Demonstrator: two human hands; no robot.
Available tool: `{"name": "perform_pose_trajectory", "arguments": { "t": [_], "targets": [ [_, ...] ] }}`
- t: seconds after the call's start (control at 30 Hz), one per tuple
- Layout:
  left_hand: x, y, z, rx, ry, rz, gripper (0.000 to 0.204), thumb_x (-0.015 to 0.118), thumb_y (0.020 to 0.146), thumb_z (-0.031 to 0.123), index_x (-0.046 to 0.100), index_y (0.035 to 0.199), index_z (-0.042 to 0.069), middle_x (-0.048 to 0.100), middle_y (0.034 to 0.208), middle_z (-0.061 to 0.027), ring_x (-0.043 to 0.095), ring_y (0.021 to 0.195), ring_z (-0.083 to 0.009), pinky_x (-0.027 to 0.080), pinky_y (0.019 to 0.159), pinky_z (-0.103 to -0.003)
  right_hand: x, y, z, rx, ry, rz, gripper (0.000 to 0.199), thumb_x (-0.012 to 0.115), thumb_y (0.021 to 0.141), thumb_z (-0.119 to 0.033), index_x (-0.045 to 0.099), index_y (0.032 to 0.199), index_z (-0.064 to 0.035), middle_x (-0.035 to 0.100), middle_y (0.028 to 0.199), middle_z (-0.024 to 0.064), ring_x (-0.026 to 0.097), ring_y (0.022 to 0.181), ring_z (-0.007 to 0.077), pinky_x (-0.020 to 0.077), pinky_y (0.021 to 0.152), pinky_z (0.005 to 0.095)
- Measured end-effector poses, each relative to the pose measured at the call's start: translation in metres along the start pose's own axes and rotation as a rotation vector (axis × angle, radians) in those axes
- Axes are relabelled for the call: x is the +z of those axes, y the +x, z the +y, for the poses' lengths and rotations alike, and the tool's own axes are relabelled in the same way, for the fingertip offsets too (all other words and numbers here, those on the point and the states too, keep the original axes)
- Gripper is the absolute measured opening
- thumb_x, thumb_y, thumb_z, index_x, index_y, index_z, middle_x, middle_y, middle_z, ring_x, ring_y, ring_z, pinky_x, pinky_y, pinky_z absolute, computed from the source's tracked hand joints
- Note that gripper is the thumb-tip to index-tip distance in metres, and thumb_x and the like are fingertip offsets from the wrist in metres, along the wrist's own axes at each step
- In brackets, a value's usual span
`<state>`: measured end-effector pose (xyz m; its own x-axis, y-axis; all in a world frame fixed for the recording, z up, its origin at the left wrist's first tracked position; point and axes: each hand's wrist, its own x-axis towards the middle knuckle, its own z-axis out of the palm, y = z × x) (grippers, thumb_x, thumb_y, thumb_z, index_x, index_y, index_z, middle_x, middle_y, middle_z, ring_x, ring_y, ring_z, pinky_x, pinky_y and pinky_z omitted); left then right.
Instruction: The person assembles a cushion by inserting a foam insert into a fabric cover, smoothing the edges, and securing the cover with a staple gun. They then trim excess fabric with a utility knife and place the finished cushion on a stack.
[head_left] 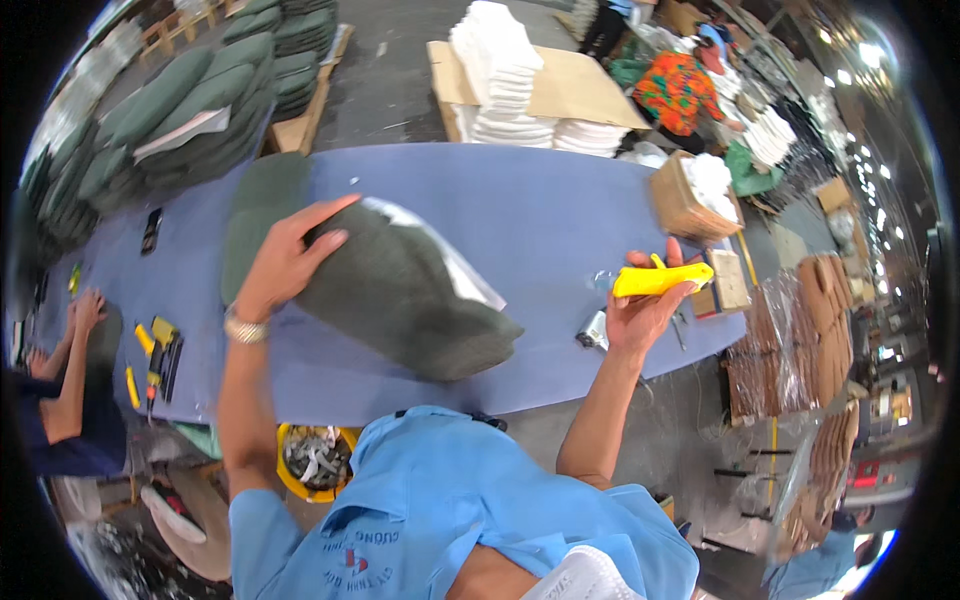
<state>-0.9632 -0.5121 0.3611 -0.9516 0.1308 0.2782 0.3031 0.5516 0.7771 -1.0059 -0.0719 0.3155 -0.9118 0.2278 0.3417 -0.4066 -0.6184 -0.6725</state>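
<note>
Blue cloth covers a long table (560, 220), on which a dark green cushion (400, 290) is laid, half sheathed in a clear bag (465, 275). The cushion's long axis runs from the upper left, under the left hand (285, 265), down to the lower right, toward the person's body. The left hand is pressed flat on the cushion's upper left end, fingers spread, not clenched; the cushion extends away to its right. The right hand (640, 305) is held well apart, to the right of the cushion's lower end, and is closed around a yellow tool (662, 279) lying crosswise in the palm. The left hand is thus the nearer one to the cushion.

Beyond the right hand, a cardboard box (680, 205) filled with white material is seen at the table's end. Below the left forearm, under the table's edge, a yellow bucket (290, 480) holding pale scraps is seen. A small metallic object (594, 332) is lying just left of the right wrist.
</note>
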Motion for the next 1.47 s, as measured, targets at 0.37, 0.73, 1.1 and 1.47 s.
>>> {"name": "perform_pose_trajectory", "arguments": {
  "t": [0.37,0.73,1.1,1.47],
  "targets": [
    [0.044,0.057,-0.037,0.064,-0.222,0.147,0.039,0.059,0.104,0.033,0.078,0.095,0.0,0.073,0.083,-0.005,0.061,0.079,-0.0101,0.047,0.073,-0.028,-0.03,-0.026,0.017,-0.033,-0.264,-0.102,0.037,0.057,0.106,-0.036,0.054,0.13,-0.0082,0.061,0.137,0.0249,0.069,0.099,0.0263,0.0557,0.087,0.0391],
    [0.05,0.054,-0.007,0.166,-0.091,0.003,0.05,0.068,0.095,0.051,0.078,0.094,0.002,0.075,0.083,-0.0094,0.065,0.071,-0.0132,0.05,0.068,-0.03,0.019,-0.046,0.042,-0.057,-0.263,-0.272,0.031,0.068,0.1,-0.028,0.053,0.114,-0.0052,0.065,0.125,0.022,0.067,0.096,0.0264,0.0555,0.083,0.0373],
    [0.062,0.005,0.028,0.161,0.255,0.412,0.04,0.09,0.077,0.037,0.072,0.093,0.005,0.069,0.074,-0.0122,0.067,0.069,-0.0306,0.053,0.066,-0.037,-0.043,-0.036,0.025,-0.184,-0.305,0.335,0.034,0.058,0.107,-0.037,0.064,0.105,-0.004,0.074,0.102,0.0168,0.052,0.054,0.0093,0.0402,0.045,0.0215],
    [0.262,-0.11,-0.079,-0.172,0.187,0.268,0.047,0.087,0.083,0.042,0.061,0.099,0.007,0.068,0.094,-0.0051,0.066,0.081,-0.0284,0.052,0.07,-0.042,-0.021,-0.045,0.041,0.243,-1.269,-0.217,0.028,0.076,0.095,-0.031,0.076,0.114,-0.0114,0.077,0.107,0.0121,0.073,0.101,0.0261,0.0558,0.088,0.035]
  ]
}}
